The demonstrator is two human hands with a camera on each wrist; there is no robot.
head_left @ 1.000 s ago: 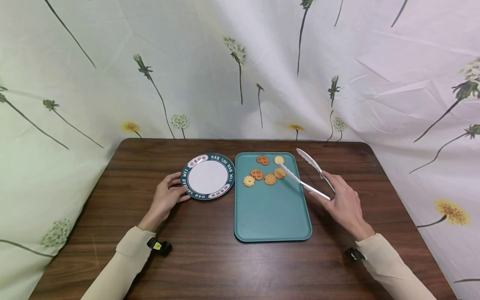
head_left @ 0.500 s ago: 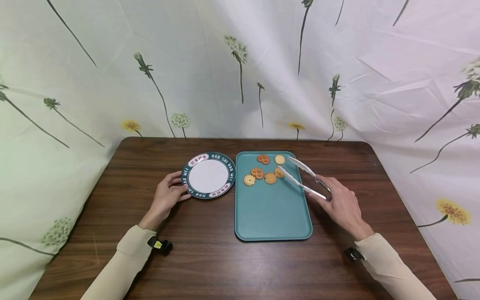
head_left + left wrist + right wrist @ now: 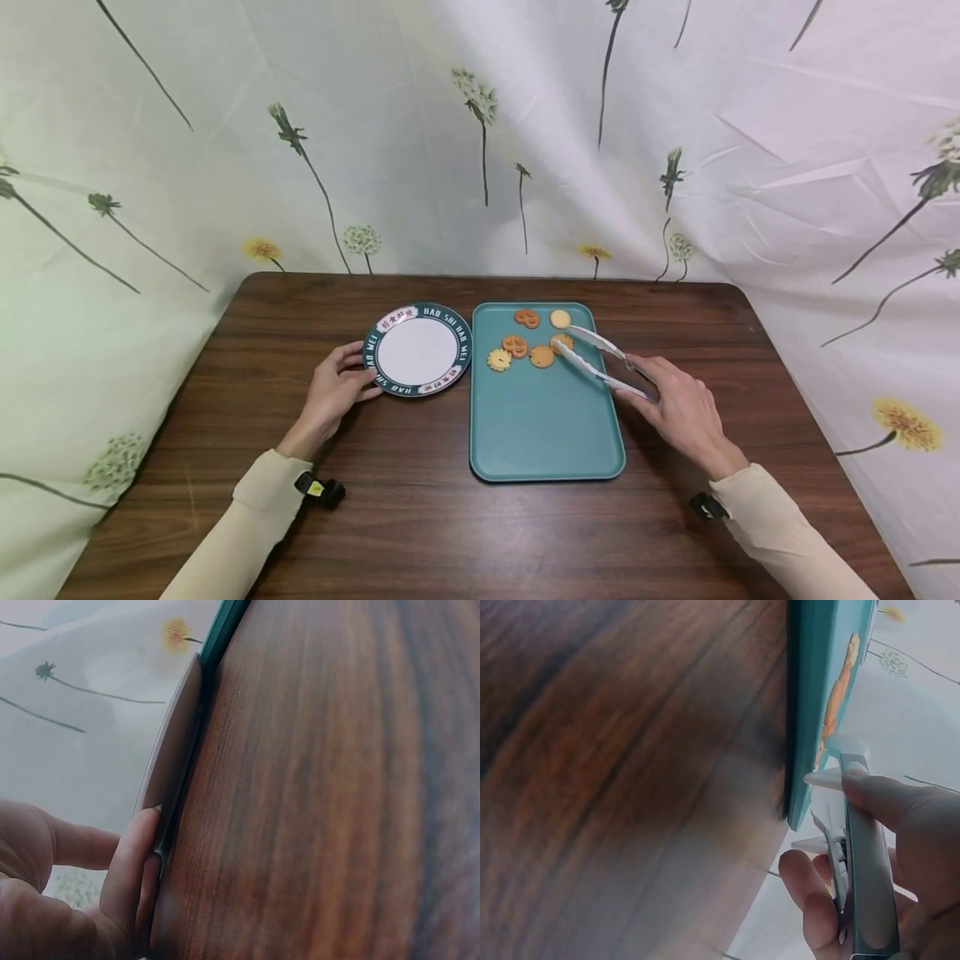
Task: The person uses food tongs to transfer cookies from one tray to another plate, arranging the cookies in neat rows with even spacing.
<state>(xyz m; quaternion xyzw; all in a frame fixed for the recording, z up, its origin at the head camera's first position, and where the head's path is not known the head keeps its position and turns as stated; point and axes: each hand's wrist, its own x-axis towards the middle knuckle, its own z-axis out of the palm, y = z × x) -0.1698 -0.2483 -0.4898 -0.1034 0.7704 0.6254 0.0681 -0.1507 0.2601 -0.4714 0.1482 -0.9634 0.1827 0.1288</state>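
While the left hand (image 3: 332,393), well apart from the right hand (image 3: 684,408), pinches the left rim of a round white plate with a dark green lettered border (image 3: 417,353), seemingly to steady it, the right hand grips silver metal tongs (image 3: 870,862), thumb opposing fingers, probably to control their spread. Between the hands, a shallow teal rectangular tray (image 3: 547,425) lies on the dark brown wood-grain counter (image 3: 405,517), just beside the plate. Farther out, ahead and left of the right hand, the parted tongs tips flank a round golden biscuit (image 3: 565,339); contact cannot be told. Past both hands hangs a white dandelion-printed cloth (image 3: 375,125).
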